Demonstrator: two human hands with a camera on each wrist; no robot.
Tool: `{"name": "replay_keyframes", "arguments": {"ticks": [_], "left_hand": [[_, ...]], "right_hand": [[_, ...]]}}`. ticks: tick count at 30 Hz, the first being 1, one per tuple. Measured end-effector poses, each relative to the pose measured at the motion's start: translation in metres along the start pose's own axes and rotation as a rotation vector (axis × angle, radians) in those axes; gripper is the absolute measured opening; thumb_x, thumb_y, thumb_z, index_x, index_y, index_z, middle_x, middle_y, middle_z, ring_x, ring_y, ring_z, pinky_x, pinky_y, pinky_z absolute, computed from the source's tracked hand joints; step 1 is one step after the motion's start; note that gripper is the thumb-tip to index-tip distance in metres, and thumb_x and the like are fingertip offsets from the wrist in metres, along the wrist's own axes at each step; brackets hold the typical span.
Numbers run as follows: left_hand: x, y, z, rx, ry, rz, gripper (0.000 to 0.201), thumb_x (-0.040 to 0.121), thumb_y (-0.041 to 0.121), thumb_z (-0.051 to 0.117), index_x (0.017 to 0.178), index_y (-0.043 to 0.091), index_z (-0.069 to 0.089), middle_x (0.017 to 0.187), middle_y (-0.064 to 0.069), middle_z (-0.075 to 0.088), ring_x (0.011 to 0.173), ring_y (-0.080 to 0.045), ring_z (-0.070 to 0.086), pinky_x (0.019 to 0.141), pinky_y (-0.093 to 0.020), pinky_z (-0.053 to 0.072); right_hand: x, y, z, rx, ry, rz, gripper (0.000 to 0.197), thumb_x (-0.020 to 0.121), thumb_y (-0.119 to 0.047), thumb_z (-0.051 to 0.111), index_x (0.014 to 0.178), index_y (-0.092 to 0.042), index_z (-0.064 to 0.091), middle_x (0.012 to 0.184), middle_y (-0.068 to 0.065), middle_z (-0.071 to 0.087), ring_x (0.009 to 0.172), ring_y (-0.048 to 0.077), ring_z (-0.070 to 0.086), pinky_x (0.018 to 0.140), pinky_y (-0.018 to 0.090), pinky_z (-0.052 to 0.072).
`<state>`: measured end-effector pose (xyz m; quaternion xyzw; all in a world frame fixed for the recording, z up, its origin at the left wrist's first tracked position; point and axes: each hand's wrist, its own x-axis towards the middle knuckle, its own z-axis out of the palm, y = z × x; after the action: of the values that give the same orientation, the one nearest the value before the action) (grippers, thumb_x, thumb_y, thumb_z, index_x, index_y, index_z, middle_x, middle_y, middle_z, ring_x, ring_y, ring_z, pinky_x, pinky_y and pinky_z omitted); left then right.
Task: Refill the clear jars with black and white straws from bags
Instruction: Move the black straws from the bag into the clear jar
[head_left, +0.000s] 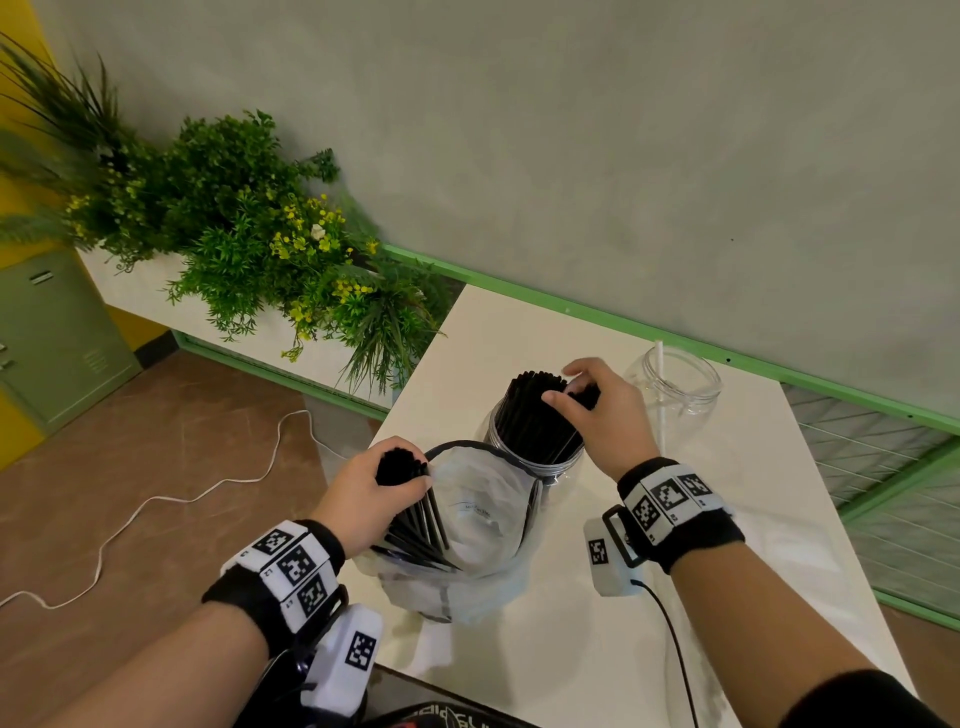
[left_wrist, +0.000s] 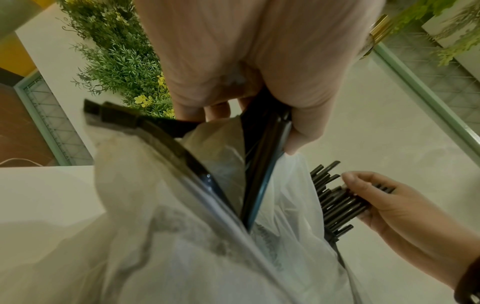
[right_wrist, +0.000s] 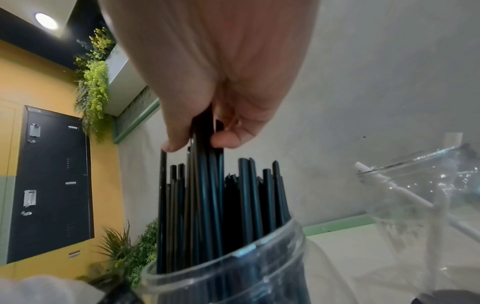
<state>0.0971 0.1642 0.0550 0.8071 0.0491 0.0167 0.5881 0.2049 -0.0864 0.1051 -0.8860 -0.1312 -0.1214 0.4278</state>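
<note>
A clear plastic bag (head_left: 478, 514) with a black rim stands on the white table (head_left: 571, 623). My left hand (head_left: 374, 483) grips a bundle of black straws (head_left: 415, 514) that stick out of the bag; the same bundle (left_wrist: 262, 156) shows under my palm in the left wrist view. Behind the bag, a clear jar (head_left: 535, 457) is packed with black straws (head_left: 530, 410). My right hand (head_left: 587, 400) pinches a few of these straws (right_wrist: 205, 148) at their tops above the jar (right_wrist: 233, 273). A second clear jar (head_left: 675, 384) at the right holds one white straw (head_left: 661, 395).
Green plants (head_left: 249, 228) fill a white planter at the left of the table. A white cable (head_left: 156, 499) snakes across the brown floor. A grey wall with a green border (head_left: 623, 317) runs behind the table. A black cord (head_left: 670, 639) lies on the table near my right wrist.
</note>
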Motion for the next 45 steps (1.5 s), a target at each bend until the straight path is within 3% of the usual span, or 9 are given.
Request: {"name": "replay_keyframes", "arguments": {"ticks": [4,10,14,17,24,31,37,41,45], "left_hand": [[0.0,0.001,0.0,0.004,-0.001,0.005,0.01,0.083,0.012,0.07,0.085,0.02,0.064,0.082,-0.001,0.066,0.08,-0.014,0.061,0.072,-0.024,0.047],[-0.001,0.003,0.0,0.0,0.005,0.008,0.008,0.083,0.012,0.069,0.086,0.017,0.064,0.083,-0.002,0.066,0.079,-0.012,0.061,0.07,-0.019,0.046],[-0.001,0.002,0.001,-0.006,0.007,0.006,0.009,0.083,0.011,0.069,0.085,0.018,0.064,0.082,0.0,0.066,0.078,-0.01,0.061,0.069,-0.018,0.045],[0.0,0.001,0.001,-0.011,0.005,0.008,0.009,0.083,0.011,0.069,0.086,0.018,0.064,0.082,-0.001,0.066,0.08,-0.013,0.061,0.071,-0.021,0.046],[0.0,0.0,0.002,-0.014,0.009,0.022,0.01,0.083,0.011,0.07,0.084,0.019,0.064,0.082,-0.001,0.066,0.08,-0.013,0.061,0.073,-0.023,0.047],[0.001,0.001,0.0,-0.026,0.01,0.007,0.012,0.083,0.011,0.07,0.084,0.021,0.064,0.082,0.0,0.066,0.082,-0.017,0.062,0.077,-0.03,0.049],[-0.001,0.003,0.0,-0.013,0.009,0.019,0.013,0.082,0.011,0.07,0.081,0.023,0.065,0.078,0.012,0.067,0.077,-0.006,0.061,0.073,-0.025,0.049],[-0.002,0.004,0.001,-0.004,0.007,0.03,0.013,0.083,0.01,0.069,0.081,0.022,0.064,0.076,0.018,0.066,0.072,0.001,0.059,0.069,-0.019,0.046],[-0.001,0.003,0.0,-0.014,0.001,0.034,0.013,0.083,0.01,0.069,0.081,0.022,0.064,0.075,0.015,0.066,0.072,-0.001,0.06,0.069,-0.018,0.045]], "right_hand": [[0.0,-0.008,-0.003,0.109,0.105,0.011,0.041,0.079,-0.018,0.077,0.113,-0.022,0.054,0.091,-0.006,0.059,0.088,0.009,0.055,0.076,0.019,0.048],[-0.007,-0.003,0.0,0.214,0.049,0.042,0.024,0.092,-0.002,0.058,0.108,-0.019,0.056,0.097,-0.004,0.069,0.09,0.003,0.063,0.083,0.021,0.05],[-0.02,0.006,0.004,0.144,0.062,0.006,0.017,0.098,-0.014,0.051,0.113,-0.02,0.056,0.108,-0.004,0.065,0.104,0.008,0.06,0.085,0.013,0.046],[-0.03,0.017,0.004,-0.002,0.067,-0.028,0.031,0.095,-0.022,0.056,0.126,-0.019,0.053,0.12,-0.006,0.053,0.112,0.016,0.051,0.09,0.026,0.042],[-0.044,0.017,-0.008,0.166,0.241,0.035,0.031,0.086,0.003,0.063,0.092,-0.027,0.062,0.097,0.004,0.063,0.08,0.004,0.059,0.073,0.009,0.047],[-0.03,-0.012,-0.023,0.492,0.368,0.119,0.017,0.085,-0.004,0.069,0.089,-0.02,0.062,0.086,0.002,0.068,0.078,0.012,0.066,0.077,0.022,0.053],[-0.019,-0.016,-0.004,0.088,0.077,-0.071,0.021,0.083,-0.006,0.071,0.091,-0.024,0.063,0.091,-0.002,0.065,0.082,0.007,0.061,0.075,0.013,0.046],[-0.014,-0.011,0.008,-0.043,0.115,-0.069,0.015,0.083,-0.016,0.073,0.089,-0.023,0.062,0.084,-0.006,0.06,0.08,0.001,0.055,0.07,0.005,0.037],[-0.011,-0.01,0.012,-0.166,0.1,-0.123,0.006,0.083,-0.021,0.073,0.086,-0.019,0.069,0.081,-0.019,0.052,0.088,0.012,0.053,0.081,0.026,0.044]]}}
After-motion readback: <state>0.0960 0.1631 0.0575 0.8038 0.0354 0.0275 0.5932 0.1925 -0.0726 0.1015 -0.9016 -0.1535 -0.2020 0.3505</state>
